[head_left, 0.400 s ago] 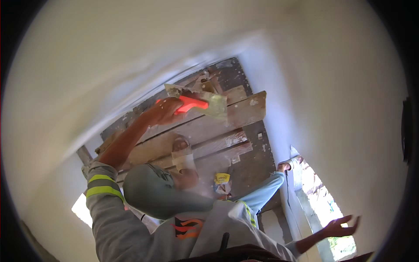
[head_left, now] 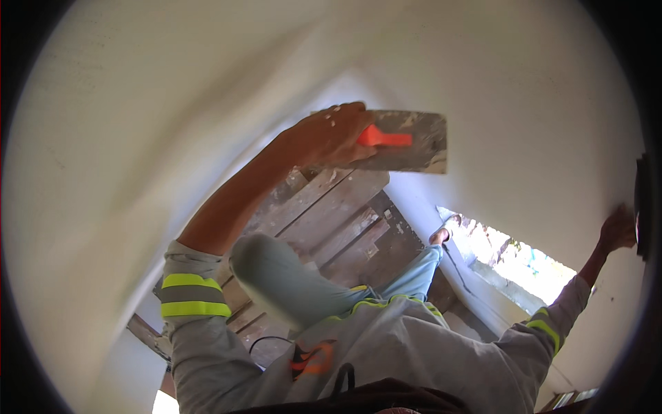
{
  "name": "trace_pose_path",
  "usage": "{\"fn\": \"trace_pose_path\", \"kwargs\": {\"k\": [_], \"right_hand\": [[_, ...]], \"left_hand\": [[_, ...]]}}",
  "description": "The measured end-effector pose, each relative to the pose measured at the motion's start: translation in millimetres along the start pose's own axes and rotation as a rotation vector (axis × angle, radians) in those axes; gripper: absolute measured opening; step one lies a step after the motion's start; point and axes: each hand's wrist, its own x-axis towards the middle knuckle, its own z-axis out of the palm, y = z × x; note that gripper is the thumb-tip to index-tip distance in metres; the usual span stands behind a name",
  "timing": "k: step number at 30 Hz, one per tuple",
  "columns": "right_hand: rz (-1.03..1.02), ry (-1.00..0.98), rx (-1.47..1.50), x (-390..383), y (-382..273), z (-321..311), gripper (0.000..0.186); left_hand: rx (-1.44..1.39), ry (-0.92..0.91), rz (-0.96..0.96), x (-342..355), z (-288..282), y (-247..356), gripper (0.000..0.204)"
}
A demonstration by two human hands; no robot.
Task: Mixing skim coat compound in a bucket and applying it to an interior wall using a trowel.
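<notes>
My left hand (head_left: 338, 134) is closed around the orange handle of a plastering trowel (head_left: 429, 141). The trowel's wide, flat metal blade is smeared with pale plaster and held up near the corner between two pale walls. White specks dot the back of this hand. Far out to the right, my right hand (head_left: 618, 228) is at a dark vertical edge (head_left: 643, 207) on the wall. Its fingers are blurred and partly hidden there, so their grip does not show.
Worn wooden planks (head_left: 310, 210) lie beneath me, spattered with plaster. My bent leg (head_left: 276, 272) is over them. A bright opening (head_left: 524, 259) cuts into the right wall (head_left: 524, 103). The left wall (head_left: 138, 124) rises close to my left arm.
The trowel rose from low over the planks toward the wall corner, moving right. My right hand went from open beside the bright opening up to the dark edge. My body turned.
</notes>
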Motion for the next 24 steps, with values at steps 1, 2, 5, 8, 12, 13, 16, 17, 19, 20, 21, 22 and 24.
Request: {"fn": "trace_pose_path", "kwargs": {"k": [1,2,5,8,12,13,16,17,19,20,21,22,24], "right_hand": [[-0.013,-0.016,-0.013,1,-1,-6,0.055],[-0.029,-0.029,-0.021,4,-5,-14,0.059],[0.025,0.003,0.100,39,-57,-77,0.056],[0.107,0.006,0.227,41,-35,-84,0.054],[0.210,0.095,0.496,54,-55,-94,0.055],[0.215,0.098,0.512,53,-52,-86,0.055],[0.214,-0.092,0.297,35,-61,-57,0.055],[0.223,0.006,0.337,37,-61,-61,0.060],[0.267,-0.024,0.230,21,-52,-30,0.066],[0.294,-0.161,0.087,4,-44,6,0.067],[0.310,-0.157,0.116,7,-57,-3,0.067],[0.468,-0.287,0.076,27,-75,-22,0.064],[0.709,-0.371,0.114,90,-109,-70,0.055]], "left_hand": [[0.000,-0.013,-0.006,5,-10,6,0.041],[0.000,-0.029,0.011,6,-17,8,0.041],[-0.013,0.052,-0.024,-8,-33,0,0.041],[-0.026,0.050,0.063,-13,-49,11,0.042],[-0.083,0.010,-0.081,-51,-70,25,0.039],[-0.166,0.024,-0.107,-65,-76,32,0.037],[-0.260,0.109,-0.194,-111,-82,41,0.032],[-0.238,0.125,-0.241,-128,-86,44,0.032],[-0.210,0.177,-0.298,-168,-91,47,0.032],[-0.226,0.212,-0.346,-193,-89,43,0.033],[-0.227,0.234,-0.408,-211,-88,44,0.035],[-0.206,0.265,-0.428,-227,-89,43,0.035],[-0.339,0.299,-0.460,-255,-84,49,0.035]]}}
